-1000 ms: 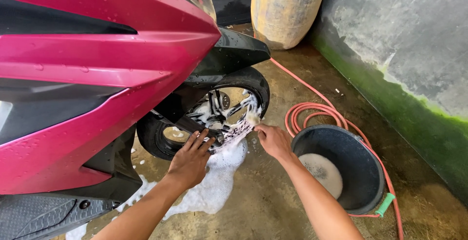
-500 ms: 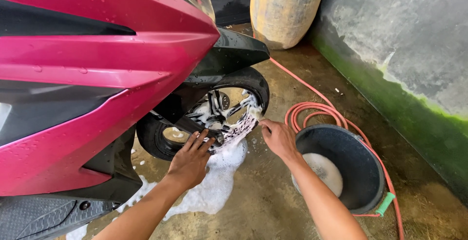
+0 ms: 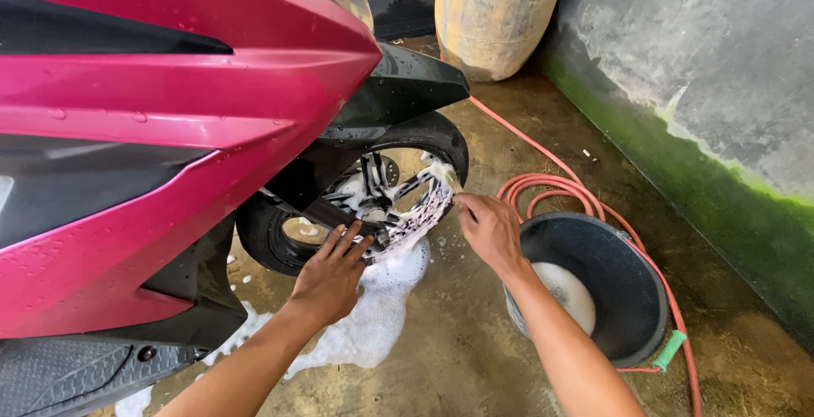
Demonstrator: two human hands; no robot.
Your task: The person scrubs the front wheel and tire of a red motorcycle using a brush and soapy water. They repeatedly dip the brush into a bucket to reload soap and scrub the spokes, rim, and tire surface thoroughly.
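Head view, left hand: my left hand [image 3: 329, 275] rests flat on the front wheel [image 3: 356, 205], fingers spread wide, holding nothing.
Right hand: my right hand [image 3: 487, 229] has fingers pinched on a soapy cloth [image 3: 424, 207] against the rim.
Around: black bucket [image 3: 610, 294] just beside my right forearm; red hose [image 3: 551, 184] and foam [image 3: 373, 315] on the floor.
In the way: the pink fairing [image 3: 170, 129] overhangs the wheel.

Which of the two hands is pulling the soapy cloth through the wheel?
The right hand, beside the black bucket, grips the cloth. The left hand only rests spread on the tyre.
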